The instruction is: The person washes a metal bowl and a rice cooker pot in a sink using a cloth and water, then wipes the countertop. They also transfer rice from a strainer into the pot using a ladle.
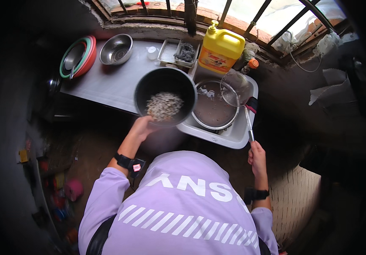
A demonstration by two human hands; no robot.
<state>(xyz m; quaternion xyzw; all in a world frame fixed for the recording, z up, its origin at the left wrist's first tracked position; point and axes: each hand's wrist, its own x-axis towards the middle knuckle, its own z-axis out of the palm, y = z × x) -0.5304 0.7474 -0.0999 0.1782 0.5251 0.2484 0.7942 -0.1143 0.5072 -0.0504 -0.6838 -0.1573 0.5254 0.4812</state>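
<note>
My left hand (144,127) grips the near rim of a deep dark pot (141,86), which is tipped towards me. A blurred heap of small pale pieces (164,106), perhaps grain or seeds, lies against its lower side. My right hand (256,157) is closed around the handle end of a mesh strainer (235,87). The strainer's bowl hangs over the right part of a round metal basin (198,122) that stands in the white sink (243,140). Murky brown water (216,110) with floating bits fills the basin, and whitish foam shows at its upper left.
Behind the sink stands a yellow detergent jug (221,51) with a pump. Small trays (169,52) beside it hold a dark scouring pad (186,52). On the metal counter (116,86) are a steel bowl (116,51) and nested basins (89,59). A barred window (191,16) rises behind.
</note>
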